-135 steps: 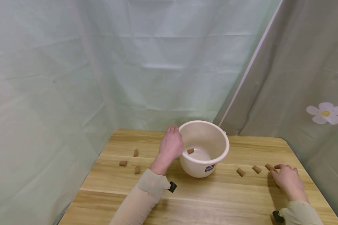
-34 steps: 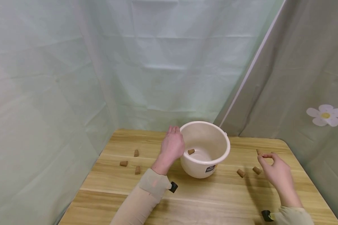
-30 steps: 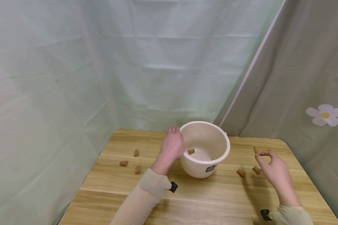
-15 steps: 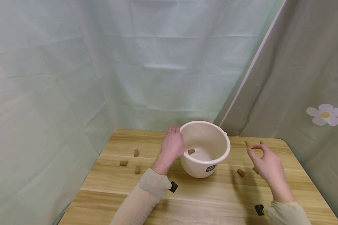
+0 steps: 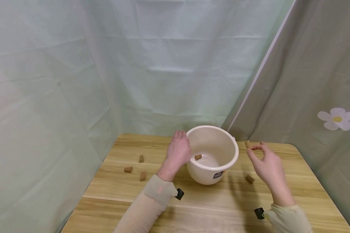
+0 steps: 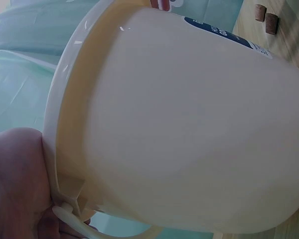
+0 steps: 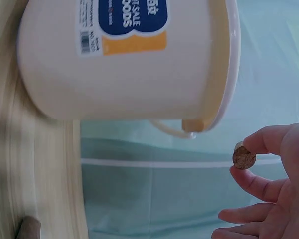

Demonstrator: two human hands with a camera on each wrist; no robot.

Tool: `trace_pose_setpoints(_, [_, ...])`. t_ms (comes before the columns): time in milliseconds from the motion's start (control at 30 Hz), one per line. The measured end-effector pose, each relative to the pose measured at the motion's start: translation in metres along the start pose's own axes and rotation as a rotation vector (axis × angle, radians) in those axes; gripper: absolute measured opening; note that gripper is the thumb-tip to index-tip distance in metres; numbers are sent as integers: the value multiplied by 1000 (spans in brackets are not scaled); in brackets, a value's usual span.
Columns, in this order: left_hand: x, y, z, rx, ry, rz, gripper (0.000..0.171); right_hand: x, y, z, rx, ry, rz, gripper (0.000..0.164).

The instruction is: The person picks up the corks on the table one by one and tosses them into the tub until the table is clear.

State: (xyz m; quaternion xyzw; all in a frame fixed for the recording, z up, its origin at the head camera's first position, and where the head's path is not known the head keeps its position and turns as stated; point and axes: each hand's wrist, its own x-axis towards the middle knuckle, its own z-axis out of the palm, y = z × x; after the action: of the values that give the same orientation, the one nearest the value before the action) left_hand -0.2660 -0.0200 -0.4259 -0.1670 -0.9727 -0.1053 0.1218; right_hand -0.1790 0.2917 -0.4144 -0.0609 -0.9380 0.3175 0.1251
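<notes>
My right hand [image 5: 269, 166] pinches a cork [image 5: 248, 144] between thumb and forefinger, above the table and just right of the white bucket [image 5: 205, 176]. In the right wrist view the same cork [image 7: 244, 157] shows its round end, apart from the rim. My left hand [image 5: 178, 149] grips the bucket's rim at its left side, by the handle joint [image 6: 70, 191]; some of its fingers are hidden. One cork [image 5: 198, 157] lies inside on the bucket's floor. Below my right hand another cork [image 5: 250, 179] rests on the table.
Left of the bucket, three corks [image 5: 128, 169] lie spread on the wooden table [image 5: 204, 210]. Pale curtains [image 5: 169, 64] hang close behind the table, and a grey flowered curtain [image 5: 303, 81] hangs on the right.
My right hand has picked a cork off the table's right side and carried it up and left towards the bucket. It now covers another cork. My left hand stays at the rim.
</notes>
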Motion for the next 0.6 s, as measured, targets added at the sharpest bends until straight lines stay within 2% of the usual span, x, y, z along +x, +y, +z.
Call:
trace_pose_setpoints(333, [-1,0,-2,13,-10,3,46,-3,-21,5,67,26,-27,52])
trace_pose_setpoints(600, [-1,1,-2,-11,-19,-10,47,-6,-41,7,106,12,-45,51])
